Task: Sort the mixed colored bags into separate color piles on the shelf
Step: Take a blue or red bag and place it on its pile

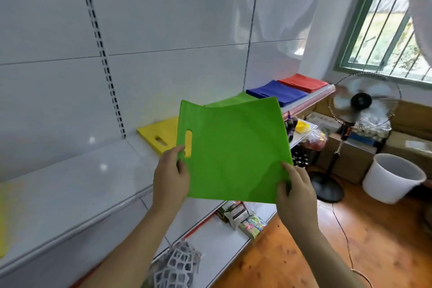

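Note:
I hold a flat green bag in the air in front of the white shelf. My left hand pinches its left edge beside the handle slot. My right hand grips its lower right corner. Behind it on the shelf lie a yellow bag pile, a green pile mostly hidden by the held bag, a blue pile and a red pile at the far right end. A blurred yellow patch shows at the left edge.
Lower shelves carry packaged goods. A running standing fan, a white bucket, cardboard boxes and a cable on the wooden floor lie to the right. A barred window is at the upper right.

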A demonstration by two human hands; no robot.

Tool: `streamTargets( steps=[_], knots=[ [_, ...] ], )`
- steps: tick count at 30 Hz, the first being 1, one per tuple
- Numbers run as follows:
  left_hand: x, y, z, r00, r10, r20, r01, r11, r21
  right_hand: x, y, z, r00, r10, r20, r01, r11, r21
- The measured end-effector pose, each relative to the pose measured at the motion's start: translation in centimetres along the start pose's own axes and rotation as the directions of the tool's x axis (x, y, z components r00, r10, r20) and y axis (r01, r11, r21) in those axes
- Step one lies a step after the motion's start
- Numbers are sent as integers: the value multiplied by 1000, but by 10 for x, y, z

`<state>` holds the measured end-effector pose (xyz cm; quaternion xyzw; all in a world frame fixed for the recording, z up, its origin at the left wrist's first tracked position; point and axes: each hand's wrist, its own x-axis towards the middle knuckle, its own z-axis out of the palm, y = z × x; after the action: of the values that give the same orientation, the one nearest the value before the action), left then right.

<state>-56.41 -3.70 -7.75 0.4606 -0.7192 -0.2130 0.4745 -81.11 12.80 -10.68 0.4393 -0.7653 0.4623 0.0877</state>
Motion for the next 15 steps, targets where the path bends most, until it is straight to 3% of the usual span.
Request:
streamTargets(
  steps=[4,9,15],
  knots=[
    [9,30,61,995,62,75,-63,998,11,24,47,-18,998,57,-14,-57,998,-4],
    [26,39,119,987,42,153,-46,999,18,54,95,-12,991,129,-47,-130,991,-29],
    [75,36,185,999,-1,39,1,1000,-5,128,138,13,995,98,-30,-100,992,-74]
  ],
)
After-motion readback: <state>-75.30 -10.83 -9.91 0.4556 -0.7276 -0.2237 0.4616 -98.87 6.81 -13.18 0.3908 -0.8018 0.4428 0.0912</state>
